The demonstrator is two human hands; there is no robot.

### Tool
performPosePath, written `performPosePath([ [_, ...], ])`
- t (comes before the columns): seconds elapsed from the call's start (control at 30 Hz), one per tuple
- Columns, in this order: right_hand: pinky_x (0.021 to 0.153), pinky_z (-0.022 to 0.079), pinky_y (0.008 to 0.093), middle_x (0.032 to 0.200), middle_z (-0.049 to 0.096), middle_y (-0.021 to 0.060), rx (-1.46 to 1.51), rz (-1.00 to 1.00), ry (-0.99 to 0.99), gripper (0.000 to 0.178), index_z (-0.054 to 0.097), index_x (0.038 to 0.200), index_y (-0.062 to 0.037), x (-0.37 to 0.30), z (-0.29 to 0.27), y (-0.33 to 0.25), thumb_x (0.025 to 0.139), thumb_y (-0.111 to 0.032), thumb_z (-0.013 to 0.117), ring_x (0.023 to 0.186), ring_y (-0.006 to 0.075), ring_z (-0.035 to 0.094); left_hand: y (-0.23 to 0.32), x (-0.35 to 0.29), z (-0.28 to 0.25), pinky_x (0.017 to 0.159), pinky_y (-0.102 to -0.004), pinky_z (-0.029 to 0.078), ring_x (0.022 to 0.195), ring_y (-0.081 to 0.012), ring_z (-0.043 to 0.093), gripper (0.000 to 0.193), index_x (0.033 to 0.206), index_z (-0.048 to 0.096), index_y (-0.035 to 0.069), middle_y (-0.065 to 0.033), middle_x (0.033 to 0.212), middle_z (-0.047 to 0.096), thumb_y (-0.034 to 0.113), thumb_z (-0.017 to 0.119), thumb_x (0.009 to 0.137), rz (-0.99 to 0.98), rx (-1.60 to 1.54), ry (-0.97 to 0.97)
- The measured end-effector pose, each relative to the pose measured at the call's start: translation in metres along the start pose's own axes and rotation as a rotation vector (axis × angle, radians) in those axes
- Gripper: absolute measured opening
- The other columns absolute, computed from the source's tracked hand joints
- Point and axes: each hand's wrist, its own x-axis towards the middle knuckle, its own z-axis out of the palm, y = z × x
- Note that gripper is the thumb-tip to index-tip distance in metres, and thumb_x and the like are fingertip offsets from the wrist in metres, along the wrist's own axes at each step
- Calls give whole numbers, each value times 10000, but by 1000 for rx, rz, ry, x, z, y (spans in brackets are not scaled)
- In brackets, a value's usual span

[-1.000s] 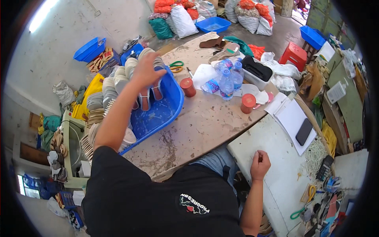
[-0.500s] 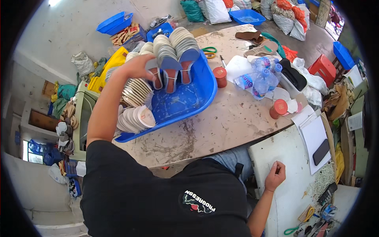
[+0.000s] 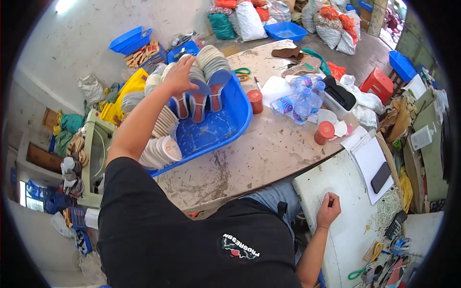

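Over rows of stacked soles (image 3: 216, 60) in a blue tub (image 3: 206, 139), on the left of a beige surface (image 3: 249, 165): a bare left hand (image 3: 178, 77), grip spread wide, thumb apart from the fingers, close to the pale rounded ends. Cannot tell whether touching or just above. Well apart, over a white surface (image 3: 309, 189) at the right: a right hand (image 3: 329, 209) curled into a loose fist, with no held thing visible.

For steady handling of such rows, probably best to keep the palm broad, to set thumb and fingers on opposite sides, and to press evenly rather than pinch a single edge. Likely, under a careless sideways nudge, to slump like a tipped deck of cards.

In the stacks, thin, flat layers in cream and grey, packed close like coins. At the front of the far rows, long reddish-brown faces (image 3: 198, 108) with pale borders, sloping down toward the tub's bottom. Nearer the body, a fan of cream pieces (image 3: 165, 150) with ridged edges. For the tub, smooth, glossy plastic with pale scuffs. Beneath, a worn top blotched with dark stains. Just beside, a squat red cylinder (image 3: 255, 102); farther right, clear plastic bottles (image 3: 305, 105).
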Motion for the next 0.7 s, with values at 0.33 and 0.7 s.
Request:
performPosePath([
  [0.33,653,434,227,827,609,-24,9,17,35,89,695,1010,3,-1,-5,2,1020,-79,664,724,48,492,-2,12,13,1296,-470,264,1550,-324,374,1082,1578,402,46,-204,1592,488,415,917,700,73,243,-210],
  [0.7,654,424,222,816,589,-37,37,32,59,82,694,1013,1,1,-5,4,1019,-77,667,723,46,480,4,5,-3,1186,-503,400,1398,-382,517,961,1494,514,110,-170,1562,469,391,931,675,-75,-33,-253],
])
